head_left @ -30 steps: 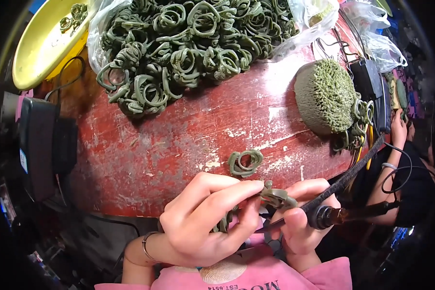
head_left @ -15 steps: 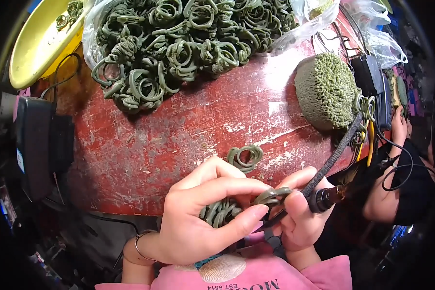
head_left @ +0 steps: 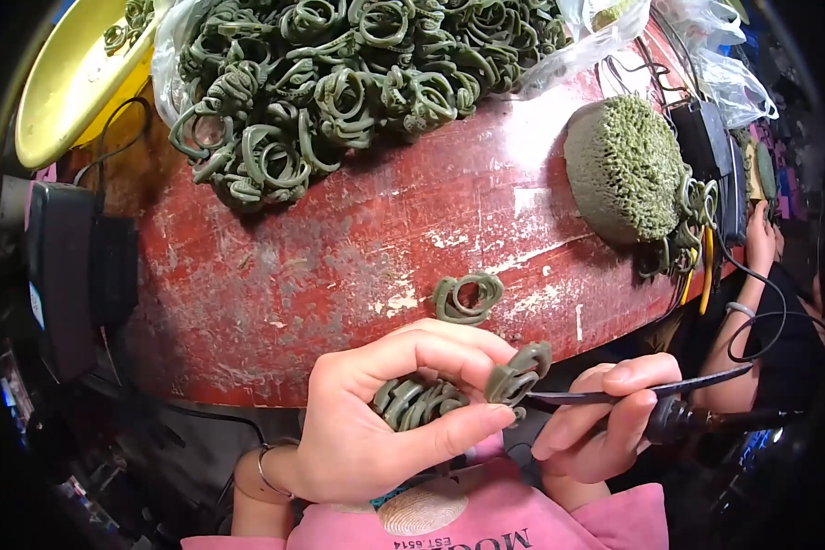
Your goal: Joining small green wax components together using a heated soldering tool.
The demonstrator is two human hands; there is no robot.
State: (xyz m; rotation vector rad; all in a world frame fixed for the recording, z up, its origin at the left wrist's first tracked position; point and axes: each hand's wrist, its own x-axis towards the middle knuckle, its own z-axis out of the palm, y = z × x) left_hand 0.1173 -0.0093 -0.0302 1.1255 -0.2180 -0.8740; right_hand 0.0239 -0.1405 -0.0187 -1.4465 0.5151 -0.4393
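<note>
My left hand (head_left: 353, 426) is closed around several dark green ring-shaped pieces (head_left: 417, 403) in its palm. Between its thumb and forefinger it pinches one looped green ring (head_left: 515, 380). My right hand (head_left: 605, 422) grips a thin dark flat file (head_left: 706, 379), whose narrow end reaches the pinched ring. A black-handled pen-like tool (head_left: 678, 419) also sits in that hand, below the file; its far end fades into the dark. On the table just beyond my left fingers lies another looped green ring (head_left: 446, 301).
Heaped green rings (head_left: 344, 110) cover the back of the worn red table (head_left: 247, 321). A rough-topped green block (head_left: 632, 170) stands right, beside yellow-handled pliers (head_left: 707, 270). A yellow dish (head_left: 55, 101) and black device (head_left: 60, 275) are left. Another person's forearm (head_left: 742, 321) shows right.
The file has swung from a steep slant to nearly level, and my right hand has moved rightward. The pinched ring is now tipped more upright in my left fingertips.
</note>
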